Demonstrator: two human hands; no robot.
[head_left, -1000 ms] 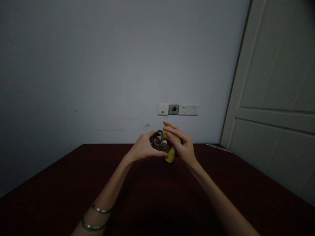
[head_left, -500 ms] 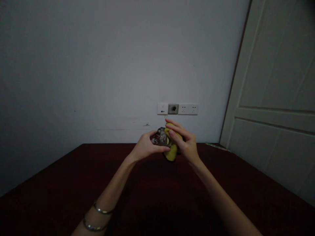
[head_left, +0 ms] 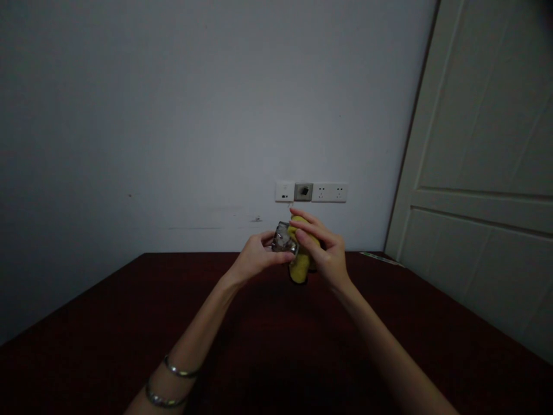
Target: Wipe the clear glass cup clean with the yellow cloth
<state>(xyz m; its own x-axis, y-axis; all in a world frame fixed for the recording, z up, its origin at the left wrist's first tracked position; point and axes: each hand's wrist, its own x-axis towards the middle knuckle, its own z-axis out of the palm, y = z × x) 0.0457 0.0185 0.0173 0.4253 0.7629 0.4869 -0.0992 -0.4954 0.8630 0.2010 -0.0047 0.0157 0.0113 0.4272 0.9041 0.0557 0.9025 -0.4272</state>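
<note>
Both my hands are raised over the far part of a dark red table (head_left: 129,334). My left hand (head_left: 254,260) is closed around a small clear glass-like object (head_left: 284,238), gripping it from the left. My right hand (head_left: 325,252) is closed on a yellow cloth or sponge (head_left: 299,266) and presses it against the right side of the clear object. The lower end of the yellow thing hangs below my fingers. Two silver bangles (head_left: 170,380) sit on my left forearm.
A plain white wall stands behind the table, with a row of sockets and a switch (head_left: 311,192) just above my hands. A white panelled door (head_left: 488,173) fills the right side. A thin pale strip (head_left: 380,257) lies at the table's far right edge.
The clear object has turned in my left hand and risen slightly. My right hand with the yellow thing has shifted a little up and right against it.
</note>
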